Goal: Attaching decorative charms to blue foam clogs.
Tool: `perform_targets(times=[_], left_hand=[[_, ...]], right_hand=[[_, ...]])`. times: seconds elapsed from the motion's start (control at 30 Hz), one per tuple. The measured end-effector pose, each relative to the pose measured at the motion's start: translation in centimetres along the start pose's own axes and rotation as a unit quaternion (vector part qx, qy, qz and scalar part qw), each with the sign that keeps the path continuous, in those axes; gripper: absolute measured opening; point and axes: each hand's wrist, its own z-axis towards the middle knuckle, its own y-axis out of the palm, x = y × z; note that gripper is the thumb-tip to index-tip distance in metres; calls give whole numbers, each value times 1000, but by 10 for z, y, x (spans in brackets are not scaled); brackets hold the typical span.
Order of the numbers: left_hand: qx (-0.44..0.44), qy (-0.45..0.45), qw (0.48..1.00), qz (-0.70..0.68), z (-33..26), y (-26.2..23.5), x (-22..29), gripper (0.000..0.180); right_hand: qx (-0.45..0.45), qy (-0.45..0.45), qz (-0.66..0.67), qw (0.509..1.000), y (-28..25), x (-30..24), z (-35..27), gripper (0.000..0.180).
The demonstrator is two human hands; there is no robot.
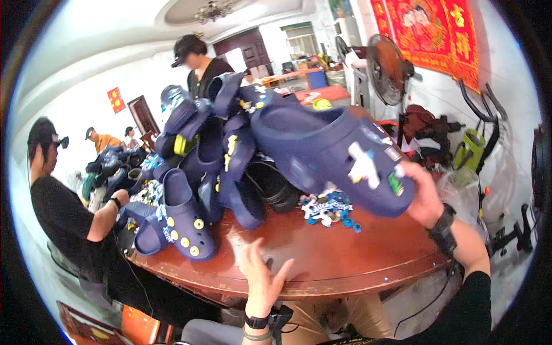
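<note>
A navy foam clog point(322, 155) is held up above the table, its toe toward the right. My right hand point(424, 198) grips it at the toe end, beside white and green charms point(363, 165) on its upper. My left hand point(263, 276) is open and empty, with fingers spread over the table's near edge. On the tabletop under the raised clog lies a small heap of blue, white and dark charms point(326, 208). Nearest to my left hand stands another navy clog point(187, 215) with round yellow charms.
A tall pile of navy clogs point(221, 155) and a black clog point(273, 187) cover the middle of the red-brown wooden table point(345, 259). More charms point(146, 195) lie at left. One person point(63, 195) works there; another point(198, 66) stands behind the pile. A fan point(386, 69) stands right.
</note>
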Motion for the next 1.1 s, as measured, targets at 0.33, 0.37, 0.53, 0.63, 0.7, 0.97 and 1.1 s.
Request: perform_targets(times=[0.33,0.37,0.53,0.63,0.7,0.97,1.1], left_hand=[[-136,88,987,4,4,4,-2,58],[-127,79,989,8,4,5,-3,58],[-147,86,985,-26,2,4,-9,52],[-152,99,982,-56,5,3,-6,48],[-139,108,982,-70,5,1,-7,46],[-129,124,981,-78,6,4,-11,44],[-128,126,982,-50,2,5,-11,44]], right_hand=[[199,-75,-160,964,-85,-28,144,37],[187,-72,-162,966,-87,-24,157,37],[166,33,-222,960,-155,15,233,44],[136,70,-337,929,-226,23,265,50],[112,72,-379,916,-247,28,274,50],[189,-319,-770,519,-183,19,220,44],[-7,-373,-741,558,-28,39,154,49]])
